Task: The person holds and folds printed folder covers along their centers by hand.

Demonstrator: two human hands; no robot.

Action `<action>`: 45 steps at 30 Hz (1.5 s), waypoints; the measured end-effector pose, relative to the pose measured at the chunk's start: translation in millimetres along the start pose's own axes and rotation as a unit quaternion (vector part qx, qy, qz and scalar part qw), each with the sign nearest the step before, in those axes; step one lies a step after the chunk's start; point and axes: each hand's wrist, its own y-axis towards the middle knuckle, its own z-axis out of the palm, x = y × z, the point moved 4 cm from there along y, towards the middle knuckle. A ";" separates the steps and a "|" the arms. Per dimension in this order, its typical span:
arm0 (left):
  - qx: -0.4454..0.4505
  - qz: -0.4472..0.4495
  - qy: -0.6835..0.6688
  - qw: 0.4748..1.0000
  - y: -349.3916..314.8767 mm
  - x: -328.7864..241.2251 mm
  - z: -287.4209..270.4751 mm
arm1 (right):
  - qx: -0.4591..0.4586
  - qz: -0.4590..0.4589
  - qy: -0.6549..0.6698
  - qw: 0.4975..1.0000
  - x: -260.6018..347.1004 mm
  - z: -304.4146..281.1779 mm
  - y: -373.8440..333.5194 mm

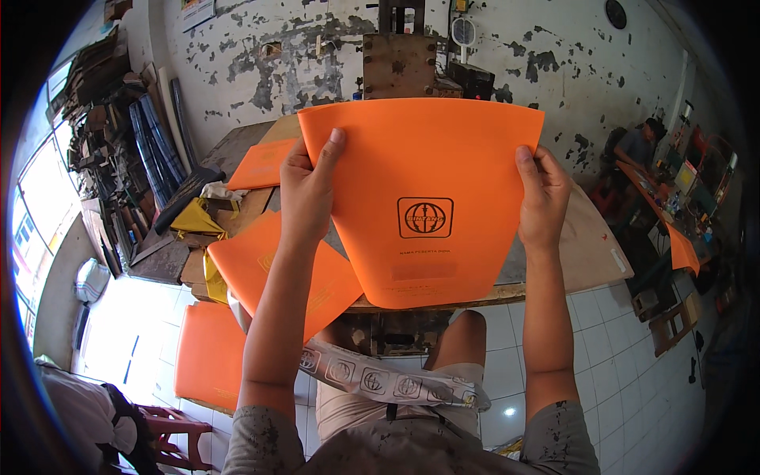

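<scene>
An orange folder cover point(431, 158) with a dark printed globe emblem is held up in front of me, its upper edge bowed. My left hand point(311, 190) grips its left edge, the thumb lying on the front face. At the opposite edge my right hand point(545, 194) pinches it the same way, fingers behind. Beside my left forearm, a similar orange cover point(273, 265) lies askew at the table's near edge. Across my lap rests a pale strip of film point(380, 376) printed with a row of emblems.
More orange covers lie at the table's back left point(265, 162) and low at my left point(210, 348). Crumpled yellow plastic point(198, 218) sits on the worn wooden table point(590, 237). A red stool point(174, 435) stands lower left. Another person point(636, 146) sits at a far-right bench.
</scene>
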 end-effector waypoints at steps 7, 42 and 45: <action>0.011 0.018 0.033 0.999 -8.7 -11.5 8.0 | -0.021 -0.009 0.011 1.000 -8.0 -7.9 -5.6; 0.081 -0.195 0.034 0.977 -126.7 104.0 -15.2 | -0.050 0.047 -0.030 0.997 -34.6 -36.6 7.1; 0.066 -0.209 0.024 0.975 -134.7 103.3 -18.4 | -0.041 0.057 -0.028 0.997 -33.0 -33.7 2.3</action>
